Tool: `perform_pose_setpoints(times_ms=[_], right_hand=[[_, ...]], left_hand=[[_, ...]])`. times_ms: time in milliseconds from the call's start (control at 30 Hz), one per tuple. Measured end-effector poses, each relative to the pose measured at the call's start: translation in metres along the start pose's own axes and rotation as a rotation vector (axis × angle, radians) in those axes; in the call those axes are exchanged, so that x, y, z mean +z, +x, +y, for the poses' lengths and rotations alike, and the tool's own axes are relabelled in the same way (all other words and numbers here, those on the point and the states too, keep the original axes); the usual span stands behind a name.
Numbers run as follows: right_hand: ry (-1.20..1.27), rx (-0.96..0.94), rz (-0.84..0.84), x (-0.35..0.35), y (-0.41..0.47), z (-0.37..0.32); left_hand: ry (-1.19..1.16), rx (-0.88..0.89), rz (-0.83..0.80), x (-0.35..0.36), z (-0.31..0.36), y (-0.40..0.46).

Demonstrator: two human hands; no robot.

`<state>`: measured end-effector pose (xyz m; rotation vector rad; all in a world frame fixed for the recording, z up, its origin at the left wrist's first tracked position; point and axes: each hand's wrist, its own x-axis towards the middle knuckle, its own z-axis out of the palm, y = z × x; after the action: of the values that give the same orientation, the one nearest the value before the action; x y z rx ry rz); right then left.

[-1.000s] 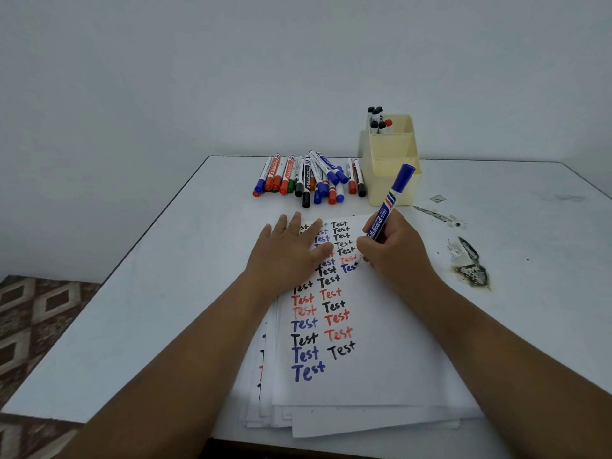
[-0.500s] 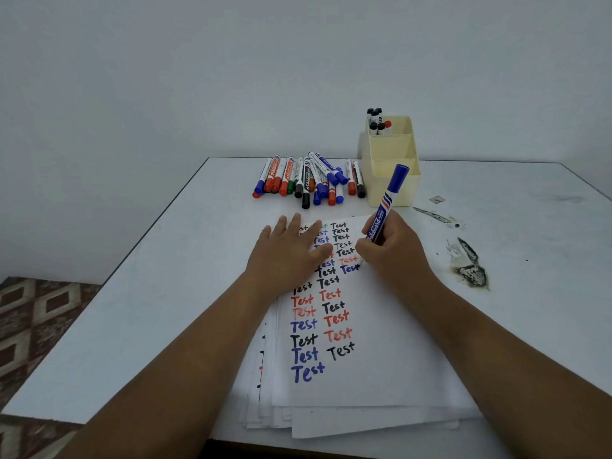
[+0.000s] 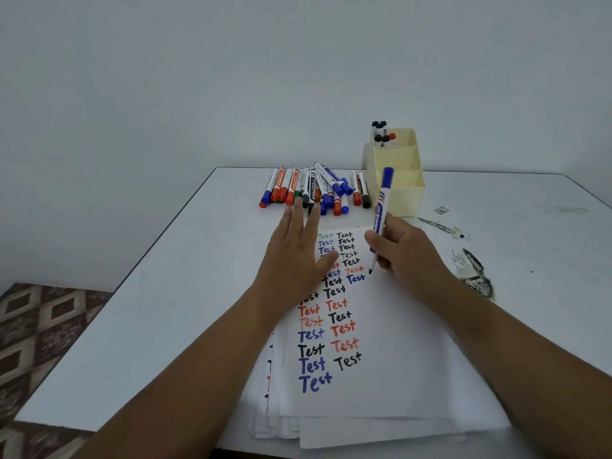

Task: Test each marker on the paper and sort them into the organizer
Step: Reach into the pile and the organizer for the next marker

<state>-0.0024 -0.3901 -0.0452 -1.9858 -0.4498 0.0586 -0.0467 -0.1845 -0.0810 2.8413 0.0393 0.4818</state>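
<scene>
Just below the right hand [image 3: 405,251], whose fingers held the blue marker [image 3: 381,213], its tip was lifted off the paper [image 3: 381,326]; the left hand [image 3: 294,256] lay flat. Capping was probably needed next, then the organizer [image 3: 399,180] beyond.

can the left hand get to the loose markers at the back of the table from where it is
Probably yes. The left hand lies open on the paper, its fingertips almost at the pile of loose markers, with nothing between them. The right hand holds the blue marker off to the side.
</scene>
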Motion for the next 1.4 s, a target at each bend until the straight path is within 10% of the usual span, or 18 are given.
perform_pose_setpoints(times_ms=[233,600,1400], right_hand=[[-0.301,-0.117,-0.278,-0.024,0.004,-0.024],[-0.723,-0.156,-0.515,-0.046,0.010,-0.037],[-1.092,-0.299,-0.388,-0.040,0.019,-0.050]], left_hand=[[0.051,0.124,0.266,-0.003,0.003,-0.004],[0.086,0.205,0.148,-0.012,0.009,-0.005],[-0.267,-0.008,-0.034,-0.024,0.019,-0.011]])
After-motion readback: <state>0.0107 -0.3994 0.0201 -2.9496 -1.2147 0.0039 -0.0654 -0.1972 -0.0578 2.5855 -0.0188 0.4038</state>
